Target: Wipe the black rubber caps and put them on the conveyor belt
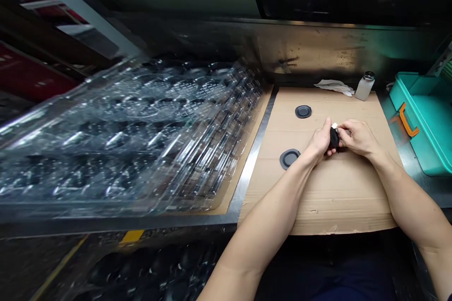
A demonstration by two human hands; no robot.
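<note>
My left hand (322,140) is closed around a black round rubber-like part (334,138), held tilted above the cardboard sheet. My right hand (357,136) meets it from the other side, its thumb and fingers pinched at the part's edge. Between the hands a small white piece (334,126) pokes up at the top of the part; what it is, I cannot make out. Two dark round parts with raised rims lie flat on the cardboard: the farther disc (303,112) beyond my left hand, the nearer disc (289,158) beside my left forearm.
Stacked clear plastic trays (116,136) with round pockets fill the left of the bench. Cardboard (346,197) covers the work surface. At its back lie a white cloth or glove (334,86) and a small capped bottle (365,86). A teal bin (420,136) with an orange handle stands right.
</note>
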